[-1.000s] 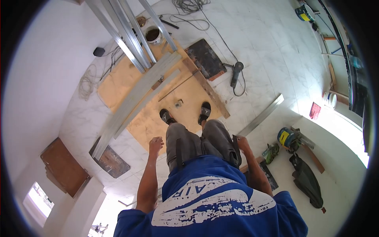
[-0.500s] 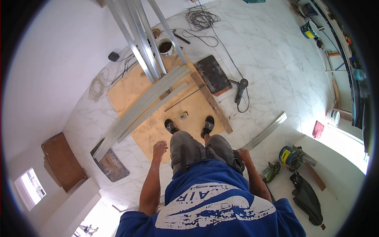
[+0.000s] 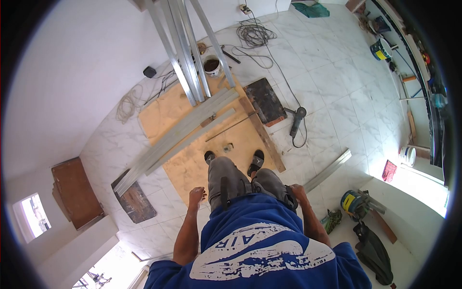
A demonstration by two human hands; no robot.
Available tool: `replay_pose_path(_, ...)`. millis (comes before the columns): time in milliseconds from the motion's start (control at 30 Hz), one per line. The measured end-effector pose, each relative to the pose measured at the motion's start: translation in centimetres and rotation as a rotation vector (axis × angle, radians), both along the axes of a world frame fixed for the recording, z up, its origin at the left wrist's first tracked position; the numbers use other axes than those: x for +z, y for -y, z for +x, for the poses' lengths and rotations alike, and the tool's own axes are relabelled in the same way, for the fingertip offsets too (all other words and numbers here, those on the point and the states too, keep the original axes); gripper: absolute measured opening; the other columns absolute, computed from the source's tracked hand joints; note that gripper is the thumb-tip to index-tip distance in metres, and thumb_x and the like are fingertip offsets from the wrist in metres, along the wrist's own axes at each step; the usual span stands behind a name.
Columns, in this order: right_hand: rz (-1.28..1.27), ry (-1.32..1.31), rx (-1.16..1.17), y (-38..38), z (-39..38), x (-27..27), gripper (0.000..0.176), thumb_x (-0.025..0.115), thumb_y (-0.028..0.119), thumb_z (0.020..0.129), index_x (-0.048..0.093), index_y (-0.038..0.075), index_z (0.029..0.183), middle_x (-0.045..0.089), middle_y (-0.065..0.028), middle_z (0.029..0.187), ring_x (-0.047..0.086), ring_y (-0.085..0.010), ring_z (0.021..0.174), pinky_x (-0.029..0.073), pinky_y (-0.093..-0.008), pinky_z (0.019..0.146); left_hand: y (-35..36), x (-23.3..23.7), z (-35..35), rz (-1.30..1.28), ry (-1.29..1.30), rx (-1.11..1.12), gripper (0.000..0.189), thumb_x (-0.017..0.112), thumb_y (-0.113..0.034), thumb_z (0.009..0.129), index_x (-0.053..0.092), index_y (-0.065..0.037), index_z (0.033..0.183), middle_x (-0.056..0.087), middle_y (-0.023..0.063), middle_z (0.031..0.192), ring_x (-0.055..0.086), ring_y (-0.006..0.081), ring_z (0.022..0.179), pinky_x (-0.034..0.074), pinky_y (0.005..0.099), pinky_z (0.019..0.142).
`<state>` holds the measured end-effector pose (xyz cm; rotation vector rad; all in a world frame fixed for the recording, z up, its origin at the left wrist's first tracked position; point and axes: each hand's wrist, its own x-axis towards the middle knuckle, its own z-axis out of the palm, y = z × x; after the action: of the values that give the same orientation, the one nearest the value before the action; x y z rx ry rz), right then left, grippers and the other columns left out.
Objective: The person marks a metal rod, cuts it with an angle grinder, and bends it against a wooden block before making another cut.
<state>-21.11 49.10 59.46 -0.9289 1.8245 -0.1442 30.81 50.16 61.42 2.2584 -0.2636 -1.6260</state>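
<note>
I stand in sandals on a plywood sheet (image 3: pixel 185 166) laid on a marble floor. My left hand (image 3: pixel 196 194) hangs beside my left thigh in a loose fist with nothing in it. My right hand (image 3: pixel 298 190) rests against my right hip beside a dark pouch (image 3: pixel 288 196); its fingers are hidden, so I cannot tell whether it grips anything. Long metal channels (image 3: pixel 180 132) lie across the plywood ahead of my feet. A small metal fitting (image 3: pixel 227 147) sits between my toes and the channels.
Metal studs (image 3: pixel 185 53) lean up past the camera. Ahead are a bucket (image 3: pixel 211 64), coiled cable (image 3: pixel 255 33), a dark board (image 3: pixel 265 101), a wood plank (image 3: pixel 263 130) and an angle grinder (image 3: pixel 296 120). Another channel (image 3: pixel 329 168), tools (image 3: pixel 352 202) and a black bag (image 3: pixel 373 245) lie right.
The view has tipped further forward, so everything on the floor sits lower in frame. My left hand has dropped closer to my thigh and my right hand stays at the hip.
</note>
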Motion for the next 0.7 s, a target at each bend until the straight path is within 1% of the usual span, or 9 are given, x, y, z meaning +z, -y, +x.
replay_pose_path(100,0.003,0.047,0.046,0.0,-0.2,-1.4,0.038,0.060,0.028,0.091,0.073,-0.005,0.104,0.073,-0.0255,0.097,0.072,-0.0351,0.089,0.055,-0.0403,0.077,-0.2,0.5,0.0,-0.030,0.002,0.026,0.034,0.061,-0.028,0.095,0.065,-0.003,0.117,0.068,0.0107,0.102,0.067,0.0208,0.087,0.053,0.0351,0.075)
replay_pose_path(200,0.111,0.106,-0.085,0.7,0.7,0.2,0.034,0.060,0.026,0.089,0.072,-0.005,0.099,0.073,-0.0228,0.091,0.072,-0.0318,0.084,0.055,-0.0392,0.071,-0.4,1.5,-0.1,-0.046,0.006,0.043,0.033,0.060,-0.028,0.095,0.065,-0.003,0.116,0.067,0.0093,0.100,0.066,0.0193,0.084,0.053,0.0341,0.074)
replay_pose_path(300,-0.496,-0.132,0.725,-2.0,-2.3,-7.1,0.027,0.061,0.022,0.087,0.072,-0.001,0.094,0.072,-0.0204,0.085,0.071,-0.0306,0.078,0.055,-0.0390,0.066,-0.7,1.3,0.4,-0.054,0.002,0.067,0.032,0.061,-0.027,0.094,0.066,-0.003,0.115,0.067,0.0079,0.096,0.065,0.0179,0.081,0.053,0.0332,0.071)
replay_pose_path(367,-0.218,0.031,0.323,-1.3,-0.8,-4.9,0.021,0.063,0.020,0.085,0.072,0.002,0.092,0.071,-0.0201,0.084,0.071,-0.0327,0.078,0.055,-0.0409,0.067,-0.8,0.5,0.9,-0.050,-0.026,0.084,0.031,0.062,-0.026,0.093,0.066,-0.003,0.114,0.067,0.0079,0.092,0.066,0.0183,0.079,0.054,0.0334,0.068)
replay_pose_path(433,-0.191,0.031,0.280,-0.2,0.6,-3.3,0.018,0.064,0.018,0.082,0.073,0.004,0.090,0.070,-0.0198,0.085,0.070,-0.0344,0.078,0.056,-0.0425,0.069,-0.4,0.0,2.1,-0.019,-0.037,0.031,0.031,0.062,-0.026,0.093,0.066,-0.003,0.113,0.067,0.0072,0.092,0.065,0.0179,0.079,0.054,0.0332,0.068)
replay_pose_path(500,-0.398,-0.126,0.601,-1.0,0.9,-4.6,0.017,0.065,0.017,0.080,0.073,0.007,0.090,0.070,-0.0196,0.086,0.070,-0.0355,0.080,0.056,-0.0439,0.070,-0.2,0.1,2.9,-0.023,-0.042,0.038,0.030,0.062,-0.025,0.093,0.066,-0.004,0.114,0.067,0.0066,0.092,0.065,0.0177,0.079,0.054,0.0330,0.068)
replay_pose_path(600,-0.327,-0.103,0.491,-0.9,2.8,-4.2,0.020,0.066,0.017,0.076,0.074,0.007,0.091,0.070,-0.0197,0.087,0.070,-0.0352,0.082,0.056,-0.0448,0.073,0.5,0.7,4.4,-0.070,-0.031,0.119,0.031,0.061,-0.026,0.093,0.066,-0.004,0.114,0.067,0.0072,0.093,0.066,0.0174,0.079,0.054,0.0331,0.068)
replay_pose_path(633,-0.439,-0.205,0.759,-0.7,2.9,-4.8,0.021,0.064,0.017,0.079,0.074,0.006,0.095,0.070,-0.0204,0.088,0.070,-0.0355,0.082,0.056,-0.0431,0.073,0.8,0.8,5.0,-0.072,-0.030,0.108,0.033,0.062,-0.028,0.093,0.065,-0.004,0.115,0.068,0.0078,0.095,0.066,0.0176,0.079,0.054,0.0332,0.070)
replay_pose_path(700,-0.377,-0.073,0.546,-1.1,3.8,-4.8,0.022,0.064,0.019,0.084,0.073,0.004,0.096,0.070,-0.0192,0.085,0.070,-0.0326,0.080,0.056,-0.0415,0.072,1.0,0.6,6.4,-0.067,-0.030,0.078,0.037,0.063,-0.031,0.093,0.063,-0.003,0.118,0.069,0.0090,0.098,0.066,0.0180,0.080,0.054,0.0335,0.074)
